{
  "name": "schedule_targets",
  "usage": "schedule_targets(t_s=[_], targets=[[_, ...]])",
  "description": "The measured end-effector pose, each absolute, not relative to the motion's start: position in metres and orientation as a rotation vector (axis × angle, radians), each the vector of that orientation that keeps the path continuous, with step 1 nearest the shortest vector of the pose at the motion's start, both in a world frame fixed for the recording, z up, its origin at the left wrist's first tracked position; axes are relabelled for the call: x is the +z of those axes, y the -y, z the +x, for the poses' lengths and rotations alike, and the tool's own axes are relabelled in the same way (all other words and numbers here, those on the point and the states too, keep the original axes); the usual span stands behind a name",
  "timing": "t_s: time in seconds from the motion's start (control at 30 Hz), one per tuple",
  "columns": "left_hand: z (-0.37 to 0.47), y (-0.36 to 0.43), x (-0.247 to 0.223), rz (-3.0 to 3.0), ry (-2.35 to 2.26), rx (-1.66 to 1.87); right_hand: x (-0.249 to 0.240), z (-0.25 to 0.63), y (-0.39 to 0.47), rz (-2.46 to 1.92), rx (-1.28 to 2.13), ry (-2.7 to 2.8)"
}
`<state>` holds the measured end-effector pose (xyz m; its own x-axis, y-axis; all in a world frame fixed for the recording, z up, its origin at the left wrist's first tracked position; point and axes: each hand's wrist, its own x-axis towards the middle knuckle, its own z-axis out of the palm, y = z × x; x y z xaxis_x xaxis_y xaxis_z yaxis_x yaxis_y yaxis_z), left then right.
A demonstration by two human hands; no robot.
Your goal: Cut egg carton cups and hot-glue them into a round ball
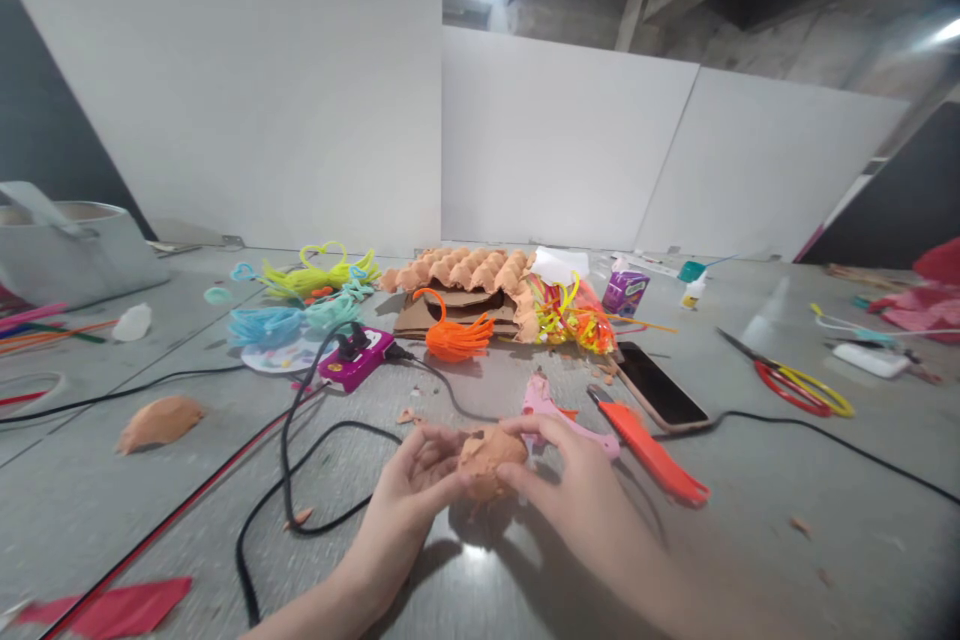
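Note:
Between both hands, just above the floor, is a small, rough-edged orange-brown piece (491,463), clay-like or pulp-like; I cannot tell its material. My left hand (417,480) grips its left side, with the thumb along the lower edge. On the other side my right hand (564,468) pinches it between thumb and fingers. A pink glue gun (551,410) lies just behind my right hand, partly hidden by the fingers. To the right of it rests an orange utility knife (654,450). A similar curved orange-brown piece (160,423) sits apart at the left.
Ahead stands a cardboard box (420,315) topped with bumpy orange-brown pieces, with an orange pipe-cleaner bundle (457,338) before it. A purple power strip (356,360) and black cables (285,480) lie left. At right are a phone (660,388) and scissors (795,385).

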<state>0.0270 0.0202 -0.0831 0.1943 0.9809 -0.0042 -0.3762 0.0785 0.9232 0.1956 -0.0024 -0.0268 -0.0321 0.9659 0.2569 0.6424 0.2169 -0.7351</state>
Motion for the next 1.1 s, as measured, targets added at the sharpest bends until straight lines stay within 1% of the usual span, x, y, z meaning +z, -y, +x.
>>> schedule_targets(t_s=[0.23,0.43,0.67,0.87,1.1], targets=[[0.028,-0.02,-0.083,1.075,-0.837,1.24,-0.027,0.196,0.005,-1.489,0.521,1.798],[0.027,-0.02,-0.081,1.01,-0.772,1.172,-0.028,0.205,0.0,-1.238,0.35,2.082],[0.026,-0.017,-0.085,1.01,-0.666,1.178,-0.022,0.209,-0.005,-1.091,0.511,2.104],[0.027,-0.015,-0.085,1.24,-0.757,1.212,-0.022,0.208,-0.001,-1.087,0.604,2.091],[0.024,-0.008,-0.09,1.708,-1.056,1.428,-0.031,0.202,0.003,-0.992,0.404,2.125]])
